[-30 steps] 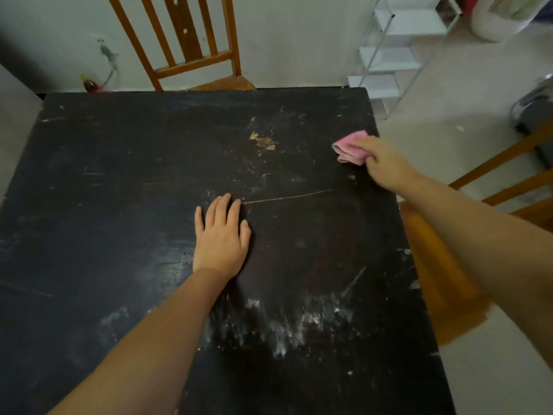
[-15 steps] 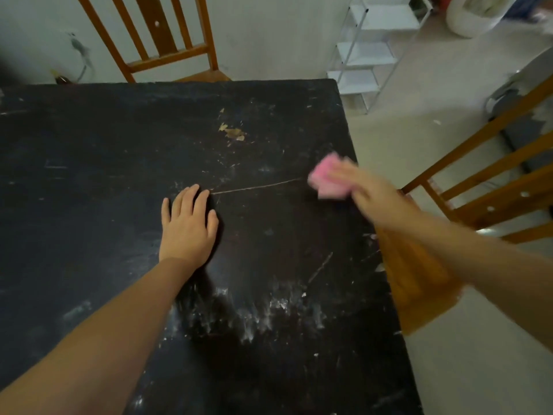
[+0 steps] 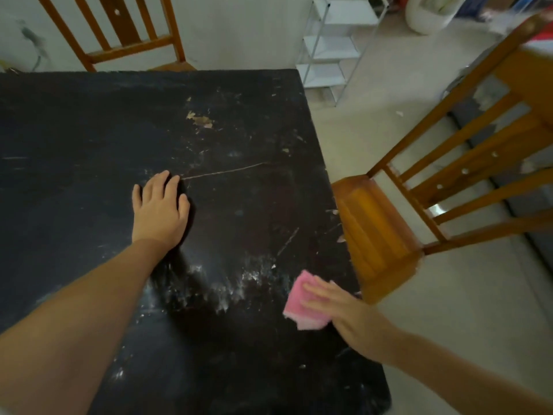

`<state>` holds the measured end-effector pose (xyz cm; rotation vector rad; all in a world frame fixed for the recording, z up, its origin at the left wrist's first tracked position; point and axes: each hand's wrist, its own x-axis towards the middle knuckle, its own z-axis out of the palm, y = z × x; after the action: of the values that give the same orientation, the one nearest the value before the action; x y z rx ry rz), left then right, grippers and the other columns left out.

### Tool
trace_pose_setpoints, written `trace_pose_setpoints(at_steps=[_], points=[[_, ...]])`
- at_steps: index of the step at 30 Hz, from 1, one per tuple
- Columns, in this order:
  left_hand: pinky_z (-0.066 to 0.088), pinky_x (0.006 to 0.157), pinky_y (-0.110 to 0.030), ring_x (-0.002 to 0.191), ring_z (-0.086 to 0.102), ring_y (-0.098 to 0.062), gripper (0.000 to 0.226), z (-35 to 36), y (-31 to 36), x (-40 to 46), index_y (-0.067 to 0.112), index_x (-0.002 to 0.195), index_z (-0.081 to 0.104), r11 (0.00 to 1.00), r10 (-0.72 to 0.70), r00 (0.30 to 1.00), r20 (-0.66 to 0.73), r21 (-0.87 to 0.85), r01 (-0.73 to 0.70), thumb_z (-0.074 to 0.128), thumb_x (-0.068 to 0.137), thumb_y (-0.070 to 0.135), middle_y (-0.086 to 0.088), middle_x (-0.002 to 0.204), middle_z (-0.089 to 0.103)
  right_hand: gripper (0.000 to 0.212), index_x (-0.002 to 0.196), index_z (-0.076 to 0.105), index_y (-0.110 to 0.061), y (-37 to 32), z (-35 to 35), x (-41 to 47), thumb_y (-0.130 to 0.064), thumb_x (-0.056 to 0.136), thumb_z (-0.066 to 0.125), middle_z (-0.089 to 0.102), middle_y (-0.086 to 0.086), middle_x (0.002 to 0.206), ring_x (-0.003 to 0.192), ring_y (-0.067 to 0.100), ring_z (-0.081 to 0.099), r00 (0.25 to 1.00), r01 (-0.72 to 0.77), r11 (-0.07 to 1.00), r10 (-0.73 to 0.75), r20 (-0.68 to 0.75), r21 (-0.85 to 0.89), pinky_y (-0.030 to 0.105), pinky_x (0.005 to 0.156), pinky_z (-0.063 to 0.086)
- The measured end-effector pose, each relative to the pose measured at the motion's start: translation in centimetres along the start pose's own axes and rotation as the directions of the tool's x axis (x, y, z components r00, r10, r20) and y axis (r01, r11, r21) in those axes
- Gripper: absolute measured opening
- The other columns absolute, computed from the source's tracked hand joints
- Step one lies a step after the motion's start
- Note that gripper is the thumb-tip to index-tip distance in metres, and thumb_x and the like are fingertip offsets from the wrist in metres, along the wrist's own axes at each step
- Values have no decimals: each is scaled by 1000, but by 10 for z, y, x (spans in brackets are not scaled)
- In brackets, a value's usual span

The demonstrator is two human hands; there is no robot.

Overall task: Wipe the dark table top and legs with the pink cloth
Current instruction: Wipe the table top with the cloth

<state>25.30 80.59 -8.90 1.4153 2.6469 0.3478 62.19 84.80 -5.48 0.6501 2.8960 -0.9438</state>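
The dark table top (image 3: 89,130), scratched and streaked with white smears, is pressed by the left hand (image 3: 160,209), laid flat with its fingers straight. Near the table's right edge, the pink cloth (image 3: 299,304) is held down against the surface by the right hand (image 3: 350,319), its fingers stretched out over the cloth. Just beside that edge 1 wooden chair (image 3: 377,232) is seen; 1 more (image 3: 119,34) stands behind the table, and a white shelf rack (image 3: 332,46) is placed further right.
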Motion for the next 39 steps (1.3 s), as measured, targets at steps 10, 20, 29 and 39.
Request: trace_pose_setpoints(at_steps=[10,20,29,39], points=[[8,111,-51,130,33,-20,55,-24,15,-119,11,131,44,988,40,999,-11,-146,-42,22,89,40,-9,139,43,58,142,34,-15,8,11,85,11,91,43,23,4,153,144,25,15,898,-296,953,300,-321,65,37,117,3],[11,110,-56,133,26,-23,58,-10,-21,-257,12,134,34,1000,-8,996,93,18,6,7,96,45,-13,141,38,46,131,52,-29,-19,-15,89,-3,96,40,53,-9,135,125,2,45,926,-156,869,294,-236,469,28,109,35],[19,109,-57,132,29,-24,50,-5,-23,-255,11,134,36,1000,-1,998,65,7,0,26,91,35,-13,141,41,57,134,49,-9,-69,86,80,11,81,42,34,11,148,140,27,24,970,-17,995,40,-240,96,30,118,4],[12,110,-53,134,32,-26,55,-1,-25,-255,9,134,41,999,35,997,62,24,-36,23,90,38,-13,142,39,45,135,47,-18,-31,11,27,2,95,39,44,5,143,131,16,39,757,-445,843,535,-376,302,26,109,28]])
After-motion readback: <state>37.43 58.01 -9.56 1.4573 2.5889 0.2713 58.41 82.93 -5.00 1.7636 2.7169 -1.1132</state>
